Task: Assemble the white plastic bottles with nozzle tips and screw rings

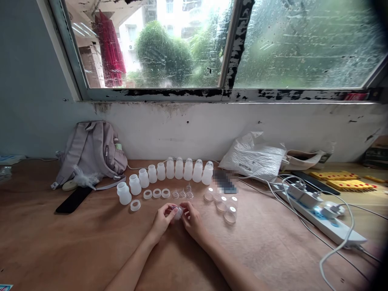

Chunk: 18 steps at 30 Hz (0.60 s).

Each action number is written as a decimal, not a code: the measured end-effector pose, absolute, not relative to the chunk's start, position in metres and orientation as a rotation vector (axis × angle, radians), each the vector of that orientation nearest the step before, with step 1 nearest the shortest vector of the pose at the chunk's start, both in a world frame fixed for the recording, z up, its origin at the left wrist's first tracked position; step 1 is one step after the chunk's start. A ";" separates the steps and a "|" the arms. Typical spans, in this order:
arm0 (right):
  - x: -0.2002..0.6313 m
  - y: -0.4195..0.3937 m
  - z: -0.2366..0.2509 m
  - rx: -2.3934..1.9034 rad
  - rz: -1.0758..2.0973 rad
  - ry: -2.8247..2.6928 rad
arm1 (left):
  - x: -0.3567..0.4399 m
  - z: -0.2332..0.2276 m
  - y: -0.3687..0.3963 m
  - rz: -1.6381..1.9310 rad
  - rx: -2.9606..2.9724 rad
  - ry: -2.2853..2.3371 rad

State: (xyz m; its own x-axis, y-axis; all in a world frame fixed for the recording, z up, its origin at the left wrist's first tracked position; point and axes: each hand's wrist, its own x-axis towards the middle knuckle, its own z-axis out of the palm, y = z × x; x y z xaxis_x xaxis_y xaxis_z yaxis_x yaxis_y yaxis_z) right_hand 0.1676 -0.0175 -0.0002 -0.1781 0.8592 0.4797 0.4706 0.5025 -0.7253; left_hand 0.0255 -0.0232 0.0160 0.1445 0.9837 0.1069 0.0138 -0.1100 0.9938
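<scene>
My left hand [163, 219] is closed on a small whitish, translucent baby-bottle collar [178, 213], partly covered by the fingers. My right hand [192, 220] pinches its other side; whether a nipple sits inside it is too small to tell. Just beyond the hands lie several clear nipples [182, 194]. White collar rings [157, 193] rest to their left, with one more ring [135, 205] nearer me. Behind stands a curved row of frosted baby bottles: open-necked ones [135, 185] at the left, capped ones [188, 169] at the right. Several clear domed caps [229, 215] lie right of my hands.
A grey backpack [91, 149] leans on the wall, a black phone [73, 200] in front of it. At the right are a silvery plastic bag [254, 155], a white power strip [321, 218] with loose cables, and yellow parts [348, 185]. A blurred patch [225, 182] hides something beside the bottles.
</scene>
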 end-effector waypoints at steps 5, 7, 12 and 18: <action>0.166 -0.020 0.002 -1.123 0.509 -1.766 | 0.021 0.011 -0.016 1.332 1.320 1.133; 0.165 -0.016 0.000 -1.140 0.484 -1.751 | 0.017 0.009 -0.011 1.416 1.250 1.190; 0.148 0.023 0.012 -1.129 0.344 -1.851 | 0.006 0.004 0.002 1.609 1.104 1.281; 0.102 0.109 0.051 -1.253 0.150 -1.987 | -0.002 -0.004 0.008 1.652 1.049 1.343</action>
